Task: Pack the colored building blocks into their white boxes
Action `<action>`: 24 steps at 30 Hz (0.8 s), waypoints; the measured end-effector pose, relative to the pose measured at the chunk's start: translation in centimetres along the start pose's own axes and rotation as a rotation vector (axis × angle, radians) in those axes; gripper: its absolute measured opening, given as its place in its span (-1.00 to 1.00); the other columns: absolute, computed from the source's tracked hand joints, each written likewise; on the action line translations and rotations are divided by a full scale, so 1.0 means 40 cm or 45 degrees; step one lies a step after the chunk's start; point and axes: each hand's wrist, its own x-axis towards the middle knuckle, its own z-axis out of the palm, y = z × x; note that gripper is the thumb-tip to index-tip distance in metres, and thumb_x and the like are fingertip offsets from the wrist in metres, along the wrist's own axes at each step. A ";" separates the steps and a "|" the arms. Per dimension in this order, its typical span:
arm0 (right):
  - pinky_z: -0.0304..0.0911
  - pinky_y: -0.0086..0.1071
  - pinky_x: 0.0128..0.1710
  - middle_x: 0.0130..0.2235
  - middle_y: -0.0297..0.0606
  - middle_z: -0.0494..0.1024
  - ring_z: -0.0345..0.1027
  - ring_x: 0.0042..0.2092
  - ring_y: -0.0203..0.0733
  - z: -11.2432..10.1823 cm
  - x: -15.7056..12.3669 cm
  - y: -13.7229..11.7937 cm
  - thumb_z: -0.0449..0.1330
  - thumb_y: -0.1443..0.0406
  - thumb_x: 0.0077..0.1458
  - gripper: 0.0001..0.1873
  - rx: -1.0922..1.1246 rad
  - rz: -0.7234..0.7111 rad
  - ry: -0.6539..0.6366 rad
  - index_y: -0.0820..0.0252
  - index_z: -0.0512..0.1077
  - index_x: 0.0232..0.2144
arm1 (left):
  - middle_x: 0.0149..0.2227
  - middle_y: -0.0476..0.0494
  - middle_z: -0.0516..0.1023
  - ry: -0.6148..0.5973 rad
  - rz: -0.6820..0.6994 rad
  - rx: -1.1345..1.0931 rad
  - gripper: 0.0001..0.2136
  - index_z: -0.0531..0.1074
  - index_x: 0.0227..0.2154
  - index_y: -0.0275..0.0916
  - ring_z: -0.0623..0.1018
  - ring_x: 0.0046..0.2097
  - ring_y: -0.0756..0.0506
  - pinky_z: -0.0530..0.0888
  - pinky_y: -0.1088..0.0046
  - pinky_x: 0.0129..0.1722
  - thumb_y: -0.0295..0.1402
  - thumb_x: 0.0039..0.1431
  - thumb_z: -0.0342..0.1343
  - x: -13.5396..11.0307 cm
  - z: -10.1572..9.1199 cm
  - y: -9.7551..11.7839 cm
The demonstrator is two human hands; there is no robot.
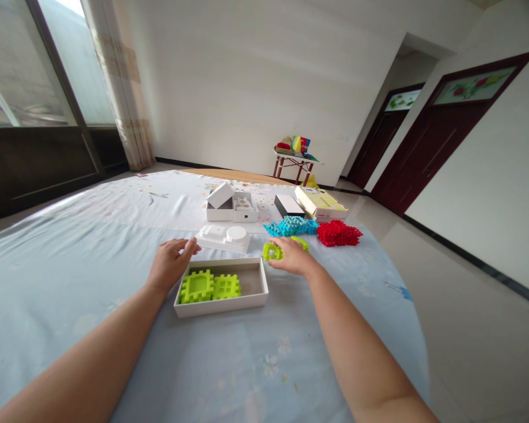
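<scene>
My right hand point(291, 256) is closed on a lime-green notched tile point(272, 252), to the right of the white open box point(220, 304). Another lime-green piece point(300, 241) shows just behind that hand, partly hidden by it. Inside the box, two green toothed tiles lie side by side: a framed one point(198, 286) at the left and a window-patterned one point(226, 286) beside it. My left hand point(173, 260) hovers or rests by the box's back left corner, its fingers loosely bent with nothing seen in them. Whether it touches the box is unclear.
Behind the box lies a white moulded insert point(224, 239). Farther back are small white boxes point(233, 207), a black-and-white box point(289, 205) and a yellow box point(322, 203). Blue pieces point(291, 225) and red pieces point(338, 233) are heaped at the right, near the rounded table edge.
</scene>
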 end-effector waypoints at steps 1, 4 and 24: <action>0.10 -0.15 0.02 -0.03 -0.08 0.40 0.26 0.00 -0.03 -0.011 -0.002 -0.013 0.24 0.21 -0.14 -0.34 0.049 -0.014 0.065 0.21 0.26 0.06 | -0.49 -0.03 0.57 -0.001 0.010 -0.004 -0.60 0.51 -0.55 -0.18 0.51 -0.36 -0.06 0.37 0.48 -0.23 -0.11 0.13 -0.15 0.000 0.000 0.000; 0.12 -0.23 0.03 0.02 -0.09 0.35 0.23 0.03 -0.10 -0.042 -0.014 -0.078 0.23 0.22 -0.10 -0.31 0.235 -0.169 0.163 0.21 0.19 0.11 | -0.50 -0.02 0.56 -0.005 0.031 -0.013 -0.60 0.50 -0.55 -0.18 0.50 -0.36 -0.06 0.35 0.49 -0.23 -0.12 0.14 -0.16 -0.002 0.001 -0.001; 0.29 -0.33 -0.12 -0.04 -0.13 0.45 0.37 -0.08 -0.14 0.001 -0.024 -0.205 0.23 0.09 -0.06 -0.39 0.508 -0.297 -0.255 0.20 0.31 0.04 | -0.48 -0.04 0.57 -0.013 0.006 0.018 -0.58 0.49 -0.55 -0.18 0.51 -0.33 -0.08 0.32 0.46 -0.23 -0.11 0.16 -0.20 -0.003 0.001 0.006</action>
